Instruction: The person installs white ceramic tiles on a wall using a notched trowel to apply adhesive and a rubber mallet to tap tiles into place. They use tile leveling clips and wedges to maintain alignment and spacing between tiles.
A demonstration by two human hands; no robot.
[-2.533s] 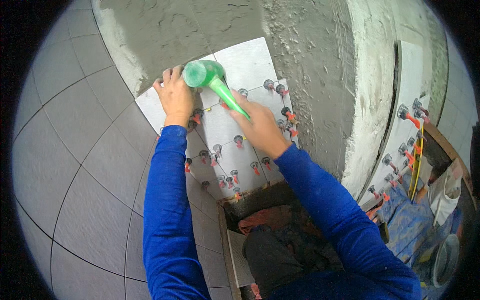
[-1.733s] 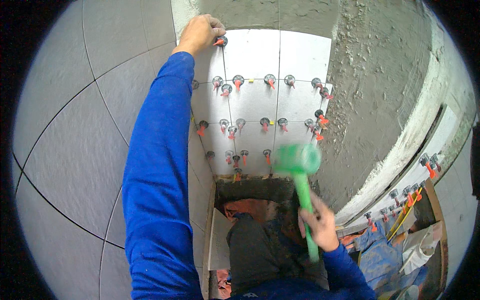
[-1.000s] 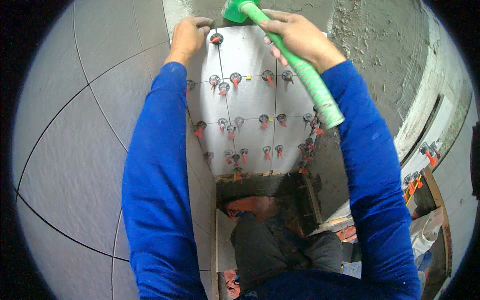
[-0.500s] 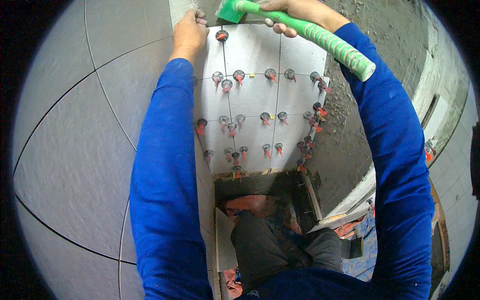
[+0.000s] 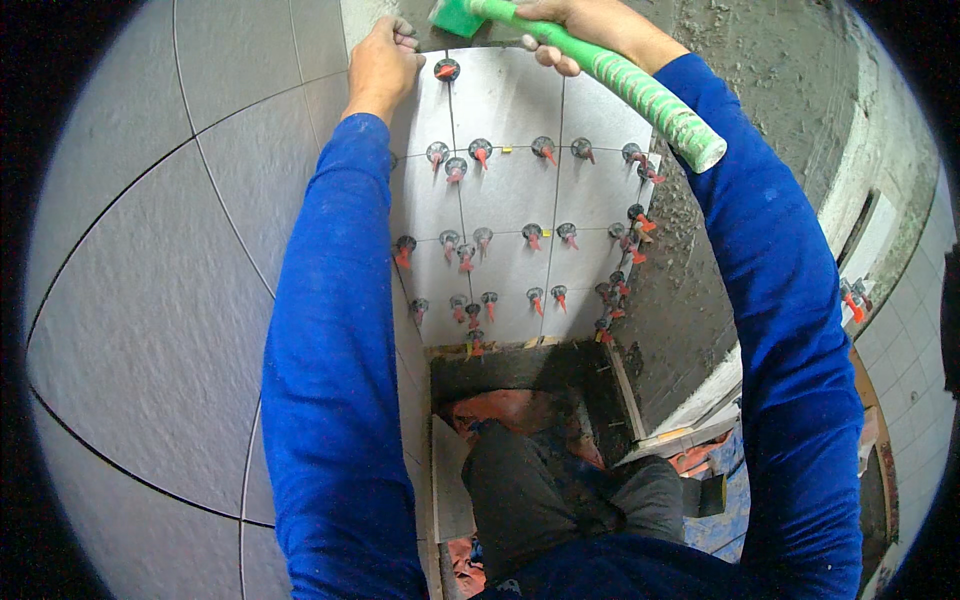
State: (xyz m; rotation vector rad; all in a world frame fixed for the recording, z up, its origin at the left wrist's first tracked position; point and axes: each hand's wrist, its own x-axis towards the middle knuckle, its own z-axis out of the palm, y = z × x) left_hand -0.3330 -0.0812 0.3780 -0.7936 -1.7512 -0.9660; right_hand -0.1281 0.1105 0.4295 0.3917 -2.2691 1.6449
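Note:
My right hand (image 5: 575, 30) is wrapped around a green mallet (image 5: 640, 90), near its head. The mallet's blocky green head is at the top of the view, close to the upper edge of the white wall tiles (image 5: 505, 95). Its handle slopes down to the right in front of my sleeve, the grip smeared pale. At the tiles' upper left corner, my left hand (image 5: 385, 68) is closed, fingers curled, beside the dark tiled wall. Whatever those fingers grip, if anything, I cannot make out. Just right of it, a tile leveling clip (image 5: 447, 70) with a red pointer sits on a joint.
Several more leveling clips (image 5: 543, 150) stud the tile joints. Large grey tiles (image 5: 180, 290) cover the left wall. Rough grey mortar (image 5: 770, 90) coats the wall at the right. Below the tiles is a dark recess (image 5: 510, 370), with wooden strips (image 5: 625, 390) beside it.
My right hand and the mallet have shifted slightly left, the handle's end dropping a little. My left hand stays at the tile corner.

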